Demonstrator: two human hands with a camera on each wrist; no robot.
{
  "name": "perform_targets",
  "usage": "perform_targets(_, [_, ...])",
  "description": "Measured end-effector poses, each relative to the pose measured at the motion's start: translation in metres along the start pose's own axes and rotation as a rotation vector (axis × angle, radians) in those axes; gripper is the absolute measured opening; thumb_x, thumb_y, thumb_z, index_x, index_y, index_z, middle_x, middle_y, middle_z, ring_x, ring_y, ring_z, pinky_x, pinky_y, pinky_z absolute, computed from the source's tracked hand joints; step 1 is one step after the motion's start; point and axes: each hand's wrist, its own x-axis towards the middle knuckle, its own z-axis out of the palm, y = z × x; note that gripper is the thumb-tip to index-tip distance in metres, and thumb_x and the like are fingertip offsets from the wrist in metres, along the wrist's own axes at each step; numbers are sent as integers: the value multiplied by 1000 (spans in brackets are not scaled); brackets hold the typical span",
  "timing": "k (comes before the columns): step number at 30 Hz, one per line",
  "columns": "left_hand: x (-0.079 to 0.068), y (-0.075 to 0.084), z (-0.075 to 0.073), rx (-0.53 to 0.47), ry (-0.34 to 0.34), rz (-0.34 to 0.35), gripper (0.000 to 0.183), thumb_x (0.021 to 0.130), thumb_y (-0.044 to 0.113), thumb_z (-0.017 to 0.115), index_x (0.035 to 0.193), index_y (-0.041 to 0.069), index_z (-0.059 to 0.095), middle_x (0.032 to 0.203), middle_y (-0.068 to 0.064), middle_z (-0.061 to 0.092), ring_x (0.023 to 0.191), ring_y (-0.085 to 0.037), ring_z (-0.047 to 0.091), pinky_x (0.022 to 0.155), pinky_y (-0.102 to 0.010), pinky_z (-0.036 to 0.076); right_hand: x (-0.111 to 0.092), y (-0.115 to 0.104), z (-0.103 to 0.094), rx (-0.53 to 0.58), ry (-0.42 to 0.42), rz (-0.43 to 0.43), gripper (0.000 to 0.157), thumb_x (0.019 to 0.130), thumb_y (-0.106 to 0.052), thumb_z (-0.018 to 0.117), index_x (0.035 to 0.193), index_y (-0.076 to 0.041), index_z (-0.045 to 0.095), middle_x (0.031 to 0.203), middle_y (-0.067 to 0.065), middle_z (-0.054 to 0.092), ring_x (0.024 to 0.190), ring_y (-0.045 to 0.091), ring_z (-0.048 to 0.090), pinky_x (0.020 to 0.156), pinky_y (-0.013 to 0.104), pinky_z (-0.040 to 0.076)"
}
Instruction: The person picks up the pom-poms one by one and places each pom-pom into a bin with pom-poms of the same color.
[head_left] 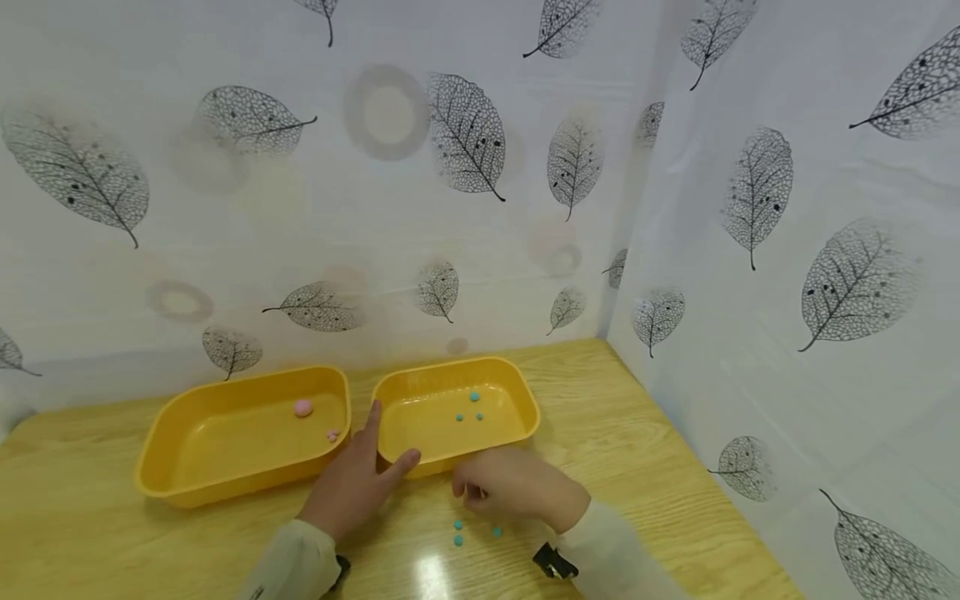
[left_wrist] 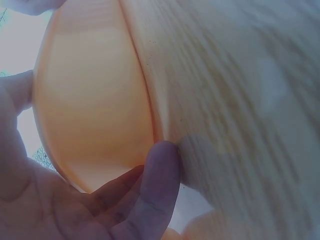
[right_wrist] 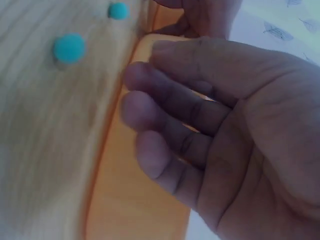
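My left hand grips the near left corner of the right-hand yellow tray, index finger along the left rim and thumb at the front. In the left wrist view its thumb touches the rim and other fingers bend low beside the tray wall. My right hand is just in front of that tray, fingers loosely bent; nothing shows between thumb and fingertips in the right wrist view. Small teal balls lie on the table near it. Several teal balls sit inside the tray.
To the left stands a larger yellow tray holding a pink ball and a small pink piece. Both trays rest on a wood-grain table. White leaf-print sheeting borders the table at the back and right.
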Motion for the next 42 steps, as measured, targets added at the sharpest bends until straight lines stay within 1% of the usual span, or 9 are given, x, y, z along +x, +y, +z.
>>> perform_targets(5, [-1, -3, 1, -6, -1, 4, 112, 92, 82, 47, 167, 14, -3, 163, -26, 34, 140, -46, 47, 106, -63, 45, 1, -4, 5, 28, -56, 20, 9, 97, -12, 72, 99, -21, 74, 78, -18, 55, 69, -3, 48, 67, 12, 45])
perform_targets(10, [-1, -3, 1, -6, -1, 6, 113, 92, 82, 46, 167, 14, -3, 162, -27, 34, 140, -46, 47, 107, -64, 43, 2, -4, 8, 39, -72, 25, 12, 95, -10, 73, 100, -21, 74, 78, -18, 55, 67, -4, 47, 64, 12, 44])
perform_targets(15, [-1, -3, 1, -2, 5, 6, 113, 92, 81, 47, 167, 14, -2, 161, -26, 37, 137, -44, 50, 105, -62, 46, 4, -2, 12, 57, -93, 27, 11, 95, -13, 74, 102, -21, 74, 78, -19, 56, 66, -5, 48, 65, 12, 45])
perform_targets(18, [-1, -3, 2, -4, 2, 3, 111, 93, 80, 48, 167, 15, -3, 162, -26, 36, 137, -44, 51, 104, -61, 46, 6, -2, 14, 70, -95, 28, 11, 95, -13, 75, 102, -22, 74, 79, -19, 57, 66, -5, 48, 65, 12, 45])
perform_targets(26, [0, -4, 2, -15, 3, 7, 111, 93, 80, 49, 167, 15, -3, 163, -26, 35, 140, -45, 48, 107, -62, 44, 6, -1, 17, 85, -82, 43, 10, 96, -13, 74, 98, -22, 73, 78, -19, 56, 65, -5, 47, 64, 13, 45])
perform_targets(32, [1, -4, 3, -10, 11, 17, 111, 93, 79, 50, 168, 15, -2, 160, -26, 39, 135, -41, 54, 104, -60, 47, 7, -1, 19, 88, -79, 52, 10, 96, -13, 74, 97, -23, 73, 77, -18, 55, 64, -5, 47, 63, 13, 44])
perform_targets(35, [1, -5, 4, -7, 9, 17, 111, 93, 79, 50, 167, 15, -3, 161, -26, 38, 135, -43, 53, 103, -60, 47, 7, -1, 19, 87, -80, 52, 11, 95, -12, 75, 96, -23, 72, 77, -18, 55, 63, -5, 47, 62, 13, 44])
perform_targets(38, [1, -5, 4, -13, 9, 11, 110, 93, 79, 50, 167, 16, -3, 163, -24, 35, 138, -44, 50, 106, -61, 45, 7, -3, 17, 94, -78, 51, 10, 96, -13, 75, 95, -23, 71, 77, -18, 55, 64, -4, 47, 62, 13, 44])
perform_targets(42, [2, -5, 3, -15, 17, 12, 110, 93, 78, 50, 168, 17, -3, 162, -26, 37, 138, -44, 50, 108, -61, 43, 7, -4, 15, 99, -75, 50, 11, 96, -12, 74, 94, -22, 71, 77, -17, 55, 64, -4, 47, 63, 14, 43])
